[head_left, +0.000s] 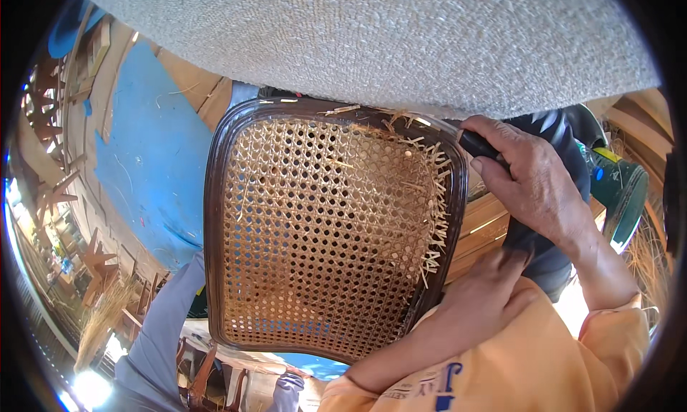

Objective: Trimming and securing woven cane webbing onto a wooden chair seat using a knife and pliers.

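Note:
A chair panel of woven cane (315, 219) in a dark brown wooden frame (214, 190) lies tilted before me. Cut cane ends stick up along its right side, and loose bits rest on the top rail. My right hand (529, 172) is closed around the black handle (479, 146) of a bladed tool at the upper right corner. Its thin metal blade (438, 125) lies along the frame there; whether it is a knife or a chisel cannot be told. Lower, my left hand (490, 279) is just right of the frame, its fingers mostly hidden against something dark.
Grey textured cloth (372, 40) hangs across the top. A blue sheet (150, 154) spreads at the left. Dark green container (622, 197) stands at the right, near wooden slats (481, 233). Wooden pieces (96, 265) and straw-like strands (104, 326) line the left side.

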`<state>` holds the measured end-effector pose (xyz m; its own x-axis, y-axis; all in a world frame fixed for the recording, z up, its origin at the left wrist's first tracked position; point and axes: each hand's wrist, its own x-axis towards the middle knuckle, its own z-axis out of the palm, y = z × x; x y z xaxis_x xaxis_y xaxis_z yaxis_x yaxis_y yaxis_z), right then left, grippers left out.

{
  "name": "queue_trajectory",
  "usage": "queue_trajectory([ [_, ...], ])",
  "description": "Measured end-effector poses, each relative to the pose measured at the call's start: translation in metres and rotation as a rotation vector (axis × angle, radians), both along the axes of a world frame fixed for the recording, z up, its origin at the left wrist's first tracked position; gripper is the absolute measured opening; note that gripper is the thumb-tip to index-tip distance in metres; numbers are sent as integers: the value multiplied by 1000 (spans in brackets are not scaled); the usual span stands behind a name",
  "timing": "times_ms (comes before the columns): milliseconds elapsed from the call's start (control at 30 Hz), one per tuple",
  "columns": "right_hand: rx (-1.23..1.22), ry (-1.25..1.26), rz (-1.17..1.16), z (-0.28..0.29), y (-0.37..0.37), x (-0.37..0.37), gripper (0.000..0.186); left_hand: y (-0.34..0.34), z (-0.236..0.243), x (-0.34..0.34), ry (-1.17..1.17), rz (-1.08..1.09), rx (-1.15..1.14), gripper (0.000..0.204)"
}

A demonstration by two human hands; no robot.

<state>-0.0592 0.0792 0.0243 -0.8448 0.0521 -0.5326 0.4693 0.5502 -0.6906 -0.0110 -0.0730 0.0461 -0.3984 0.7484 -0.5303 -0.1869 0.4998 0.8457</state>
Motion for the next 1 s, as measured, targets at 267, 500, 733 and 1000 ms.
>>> queue_trajectory([
  [267,120,-104,37,-3,-3,16,38,-38,-60,-74,649,471,-311,14],
  [500,189,-144,139,-20,-29,0,39,-33,-76,-76,189,707,-252,22],
  [733,104,-28,157,-24,-48,1,47,-14,-102,-67,-737,1078,150,42],
  [1000,282,-72,192,-30,-56,-1,45,-13,-115,-72,-808,1087,150,29],
])
